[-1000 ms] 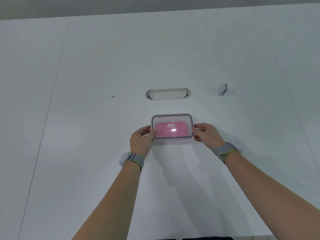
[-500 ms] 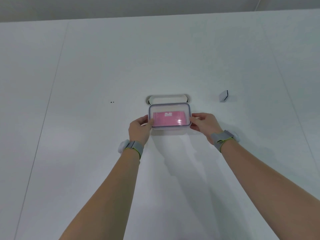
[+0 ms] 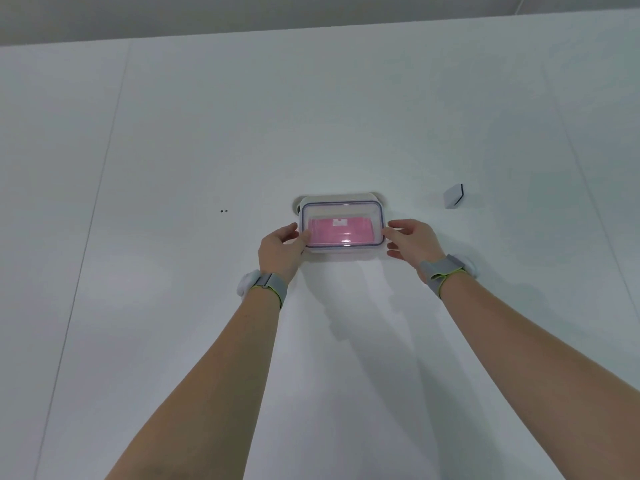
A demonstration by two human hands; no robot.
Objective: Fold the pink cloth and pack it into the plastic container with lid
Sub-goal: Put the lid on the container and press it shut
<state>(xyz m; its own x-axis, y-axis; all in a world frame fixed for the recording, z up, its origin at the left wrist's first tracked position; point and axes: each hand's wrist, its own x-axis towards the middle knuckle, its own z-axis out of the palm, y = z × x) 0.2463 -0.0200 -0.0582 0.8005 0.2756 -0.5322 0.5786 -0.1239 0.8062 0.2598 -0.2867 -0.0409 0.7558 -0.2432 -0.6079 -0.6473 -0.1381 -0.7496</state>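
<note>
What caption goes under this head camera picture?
Two hands, left hand and right hand, flank a lidded clear plastic container with folded pink cloth inside.

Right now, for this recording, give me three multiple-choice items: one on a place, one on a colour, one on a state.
1. Where is the cloth?
A. On the table beside the container
B. Inside the container
C. In the left hand

2. What colour is the seal on the lid?
A. Blue-purple
B. Green
C. Red

3. How do the hands meet the container?
A. Only the right hand holds it
B. Both are off it
C. Left hand and right hand are at its two short ends

Answers:
1 B, pink shows through the clear lid.
2 A, a blue-purple line rings the lid.
3 C, fingers touch each end.
</note>
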